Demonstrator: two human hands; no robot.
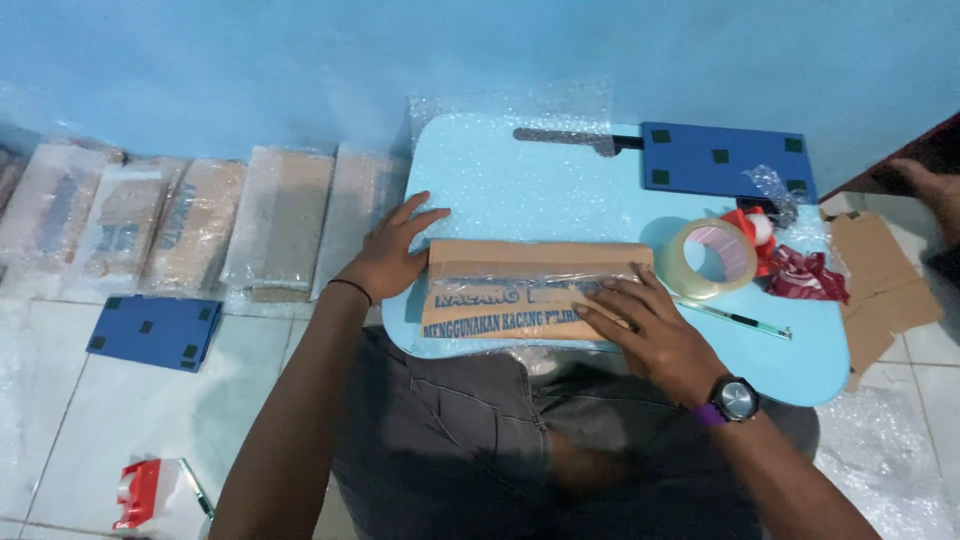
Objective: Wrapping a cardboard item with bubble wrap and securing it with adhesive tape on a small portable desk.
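A flat brown cardboard packet (530,262) with blue print lies on a sheet of bubble wrap (500,180) spread over a light blue lap table (820,345). My left hand (392,250) rests flat on the bubble wrap at the packet's left end, fingers spread. Flat on the packet's right half lies my right hand (650,325), pressing on a clear taped strip. A watch sits on that wrist.
A roll of clear tape (712,257), a red tape dispenser (765,232), a thin pen-like tool (740,320) and a blue board (722,160) lie on the table's right. Several wrapped packets (280,215) line the wall. Another blue board (155,330) and red dispenser (140,493) lie on the floor.
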